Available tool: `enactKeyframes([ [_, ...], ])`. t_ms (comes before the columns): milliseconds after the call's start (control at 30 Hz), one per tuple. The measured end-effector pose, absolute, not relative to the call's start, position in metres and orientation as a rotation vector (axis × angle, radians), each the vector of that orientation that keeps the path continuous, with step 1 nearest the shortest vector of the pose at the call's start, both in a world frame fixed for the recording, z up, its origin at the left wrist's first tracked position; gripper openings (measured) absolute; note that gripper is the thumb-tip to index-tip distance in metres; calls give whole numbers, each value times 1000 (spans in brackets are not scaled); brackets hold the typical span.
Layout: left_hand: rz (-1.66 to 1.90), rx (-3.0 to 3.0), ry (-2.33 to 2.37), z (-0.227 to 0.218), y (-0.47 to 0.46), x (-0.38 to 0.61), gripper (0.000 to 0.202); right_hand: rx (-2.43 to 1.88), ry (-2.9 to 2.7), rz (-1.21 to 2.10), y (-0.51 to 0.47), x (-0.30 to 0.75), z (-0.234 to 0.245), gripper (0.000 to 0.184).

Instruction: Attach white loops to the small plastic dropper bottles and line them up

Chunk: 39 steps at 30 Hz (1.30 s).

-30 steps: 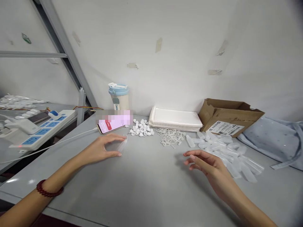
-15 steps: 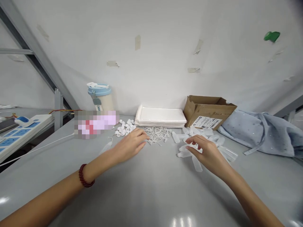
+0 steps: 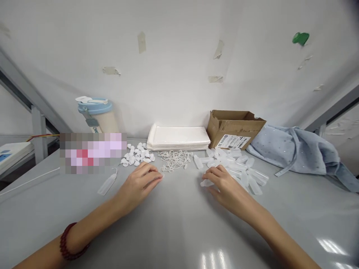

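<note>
My left hand [image 3: 141, 184] is closed in a pinch in front of a heap of thin white curly tubes [image 3: 175, 160]. A small whitish bit shows at its fingertips, too small to name. My right hand [image 3: 223, 185] is closed around a translucent plastic bottle [image 3: 206, 183], whose narrow end sticks out to the left. Beyond and beside that hand lies a pile of similar bottles [image 3: 254, 183]. Small white caps [image 3: 138, 155] are heaped behind my left hand. To its left lies one bottle with a curved thin tip [image 3: 108, 184].
A stack of white trays [image 3: 179, 138] and an open cardboard box [image 3: 235, 130] stand against the wall. Blue cloth [image 3: 297, 149] lies at the right. A blue-lidded tumbler [image 3: 97, 116] and a blurred pink object [image 3: 95, 149] are at the left, with a white cable [image 3: 30, 181].
My left hand has drawn back from the tubes and closed its pinch. My right hand has closed on a bottle from the pile. The view has shifted to the right.
</note>
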<state>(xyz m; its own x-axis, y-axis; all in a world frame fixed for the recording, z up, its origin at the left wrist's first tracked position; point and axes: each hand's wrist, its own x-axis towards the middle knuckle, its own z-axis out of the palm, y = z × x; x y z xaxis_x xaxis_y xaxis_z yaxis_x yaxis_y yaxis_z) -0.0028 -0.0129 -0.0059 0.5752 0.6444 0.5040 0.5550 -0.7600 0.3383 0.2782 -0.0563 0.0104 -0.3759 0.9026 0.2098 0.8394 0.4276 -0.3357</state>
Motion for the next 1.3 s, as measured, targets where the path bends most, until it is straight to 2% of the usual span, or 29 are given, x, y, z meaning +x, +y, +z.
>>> enactKeyframes([
  [200,1016,2500,950,6,-27,4,15,-1485,-2324,275,-59,272,13,28],
  [367,1079,2320,862,14,-47,15,11,-1285,-2149,616,-76,247,20,17],
  [600,1136,2234,824,9,-63,29,13,-1268,-1914,905,-94,226,10,21],
  [967,1233,2341,541,1,-64,30,35,-1232,-1671,1082,-93,220,6,27],
  [1300,1180,2312,538,1,-65,33,43,-1334,-1605,1199,-95,218,10,29],
])
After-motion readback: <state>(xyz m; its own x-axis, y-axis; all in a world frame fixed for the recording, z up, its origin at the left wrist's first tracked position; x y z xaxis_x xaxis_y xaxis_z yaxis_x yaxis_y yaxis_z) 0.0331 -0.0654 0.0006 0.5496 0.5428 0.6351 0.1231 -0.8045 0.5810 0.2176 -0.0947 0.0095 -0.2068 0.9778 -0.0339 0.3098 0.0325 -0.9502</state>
